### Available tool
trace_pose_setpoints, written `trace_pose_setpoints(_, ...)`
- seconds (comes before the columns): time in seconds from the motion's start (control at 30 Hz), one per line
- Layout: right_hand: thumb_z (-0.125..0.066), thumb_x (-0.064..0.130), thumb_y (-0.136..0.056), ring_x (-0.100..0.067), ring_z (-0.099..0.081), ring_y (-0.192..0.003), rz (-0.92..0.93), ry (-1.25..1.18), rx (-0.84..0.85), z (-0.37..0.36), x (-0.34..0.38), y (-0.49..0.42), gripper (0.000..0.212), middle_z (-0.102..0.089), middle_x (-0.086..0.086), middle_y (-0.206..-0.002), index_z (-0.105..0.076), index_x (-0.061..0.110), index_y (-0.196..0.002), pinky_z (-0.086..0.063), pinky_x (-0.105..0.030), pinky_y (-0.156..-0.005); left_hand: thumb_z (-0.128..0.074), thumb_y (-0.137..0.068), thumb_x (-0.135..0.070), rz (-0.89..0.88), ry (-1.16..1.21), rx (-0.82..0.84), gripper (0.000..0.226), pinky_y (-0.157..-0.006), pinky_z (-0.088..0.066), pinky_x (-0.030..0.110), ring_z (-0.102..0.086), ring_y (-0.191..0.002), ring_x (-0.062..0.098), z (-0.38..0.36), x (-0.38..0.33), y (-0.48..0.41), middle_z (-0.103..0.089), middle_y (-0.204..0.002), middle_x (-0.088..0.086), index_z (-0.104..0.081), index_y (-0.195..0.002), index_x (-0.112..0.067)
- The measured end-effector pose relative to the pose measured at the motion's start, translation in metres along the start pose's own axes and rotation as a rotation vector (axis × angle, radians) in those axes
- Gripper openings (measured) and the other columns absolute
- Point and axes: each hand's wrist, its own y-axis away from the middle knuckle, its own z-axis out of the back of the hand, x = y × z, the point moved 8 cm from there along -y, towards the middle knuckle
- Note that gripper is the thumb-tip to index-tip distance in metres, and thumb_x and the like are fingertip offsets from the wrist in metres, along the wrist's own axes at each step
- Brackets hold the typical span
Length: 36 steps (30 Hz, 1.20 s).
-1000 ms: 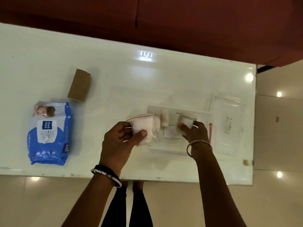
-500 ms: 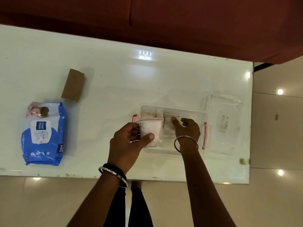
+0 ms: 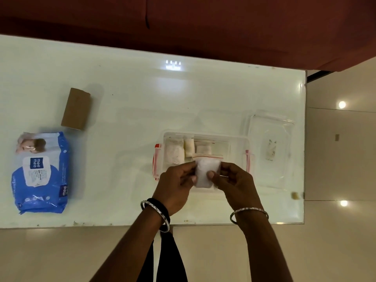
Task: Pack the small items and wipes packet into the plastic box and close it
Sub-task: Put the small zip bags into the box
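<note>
A clear plastic box (image 3: 238, 142) with red side latches stands open on the white table, holding a white zip bag (image 3: 174, 152) at its left end and small white rolls (image 3: 189, 147) beside it. Over the box's near edge, my left hand (image 3: 176, 185) and my right hand (image 3: 236, 183) both pinch a small zip bag of white stuff (image 3: 206, 171) with a red seal strip. The blue wipes packet (image 3: 41, 173) lies far left on the table. The box's clear lid (image 3: 269, 149) rests to the right of the box.
A brown cardboard box (image 3: 76, 108) lies on the table beyond the wipes packet. The table's near edge (image 3: 122, 224) runs just under my wrists, its right edge (image 3: 304, 139) close past the lid. A dark red sofa (image 3: 203, 21) borders the far side.
My left hand set its larger zip bag into the box's left end. Both hands now hold a smaller zip bag over the box's near edge; before, my right hand was inside the box.
</note>
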Motion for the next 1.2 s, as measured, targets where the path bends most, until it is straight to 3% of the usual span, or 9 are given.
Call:
trace_pose_setpoints(0.13,-0.082,0.015,-0.077,-0.029,-0.073,-0.091,-0.020,0.046,-0.038,0.005,-0.003,-0.008,0.035,-0.076,-0.012,-0.096,-0.071,0.005,-0.109,-0.059,-0.040,-0.081,-0.056,-0.092,-0.006,-0.007,-0.030,0.081,0.044,-0.103,-0.047,0.027,-0.060,-0.118,0.009,-0.008,0.000,-0.005,-0.066,-0.125,-0.003,-0.055,-0.134,-0.020)
trace_pose_setpoints(0.23,-0.086,0.020,-0.073,-0.023,-0.072,-0.079,-0.007,0.157,-0.169,0.015,0.002,-0.012,0.032,-0.074,-0.006,-0.088,-0.070,0.010,-0.099,-0.059,-0.035,-0.077,-0.059,-0.091,-0.008,0.017,0.052,0.087,0.045,-0.096,-0.047,0.013,-0.060,-0.116,0.003,-0.010,0.002,-0.010,-0.064,-0.126,-0.007,-0.054,-0.134,-0.021)
trace_pose_setpoints(0.33,-0.081,0.027,-0.076,-0.019,-0.068,-0.081,0.064,0.386,-0.435,0.034,0.018,-0.009,0.028,-0.067,0.005,-0.085,-0.066,0.018,-0.098,-0.045,-0.024,-0.073,-0.063,-0.090,-0.014,0.025,0.034,-0.066,0.035,-0.088,-0.049,0.010,-0.065,-0.105,0.003,0.005,0.004,-0.013,-0.070,-0.115,-0.007,-0.063,-0.124,-0.022)
trace_pose_setpoints(0.43,-0.072,0.024,-0.083,-0.028,-0.067,-0.094,0.113,0.564,-0.544,0.032,0.032,-0.011,0.027,-0.070,-0.002,-0.098,-0.060,0.015,-0.107,-0.037,-0.026,-0.074,-0.062,-0.089,-0.014,-0.042,-0.043,-0.221,0.023,-0.082,-0.051,0.010,-0.067,-0.091,0.002,0.023,-0.001,-0.011,-0.073,-0.100,-0.007,-0.069,-0.110,-0.021)
trace_pose_setpoints(0.5,-0.066,0.022,-0.088,-0.031,-0.065,-0.101,0.118,0.657,-0.545,0.022,0.038,-0.020,0.029,-0.068,-0.005,-0.109,-0.056,0.014,-0.113,-0.035,-0.027,-0.073,-0.061,-0.089,-0.011,-0.086,-0.064,-0.315,0.020,-0.075,-0.050,0.005,-0.068,-0.085,0.001,0.033,-0.005,-0.006,-0.074,-0.094,-0.007,-0.071,-0.104,-0.020)
trace_pose_setpoints(0.73,-0.056,0.012,-0.094,-0.039,-0.063,-0.107,0.013,0.751,-0.452,0.002,0.022,-0.056,0.033,-0.067,-0.015,-0.113,-0.048,0.008,-0.126,-0.037,-0.032,-0.071,-0.063,-0.086,-0.017,-0.228,-0.190,-0.714,0.012,-0.054,-0.050,0.017,-0.064,-0.073,0.004,0.074,-0.020,0.019,-0.067,-0.090,-0.009,-0.067,-0.096,-0.022)
trace_pose_setpoints(0.9,-0.052,0.008,-0.096,-0.040,-0.068,-0.097,0.039,0.804,-0.506,-0.001,0.022,-0.056,0.036,-0.070,-0.019,-0.105,-0.047,0.007,-0.132,-0.044,-0.033,-0.070,-0.075,-0.077,-0.019,-0.174,-0.208,-0.691,0.028,-0.056,-0.053,0.022,-0.061,-0.080,0.010,0.088,-0.006,0.017,-0.060,-0.098,-0.007,-0.066,-0.103,-0.022)
trace_pose_setpoints(1.03,-0.063,0.010,-0.093,-0.033,-0.070,-0.090,0.100,0.838,-0.635,-0.001,0.030,-0.043,0.029,-0.065,-0.012,-0.108,-0.053,0.007,-0.120,-0.035,-0.028,-0.062,-0.076,-0.075,-0.011,-0.163,-0.199,-0.625,0.033,-0.057,-0.053,0.019,-0.062,-0.080,0.009,0.093,0.003,0.017,-0.061,-0.101,-0.006,-0.066,-0.105,-0.021)
trace_pose_setpoints(1.2,-0.050,0.003,-0.093,-0.039,-0.066,-0.093,0.078,0.932,-0.479,-0.024,0.026,-0.044,0.015,-0.061,-0.015,-0.109,-0.060,0.004,-0.104,-0.044,-0.035,-0.068,-0.071,-0.080,-0.008,-0.132,-0.130,-0.601,0.020,-0.055,-0.049,0.009,-0.066,-0.077,0.004,0.111,0.012,0.021,-0.067,-0.099,-0.005,-0.067,-0.098,-0.018)
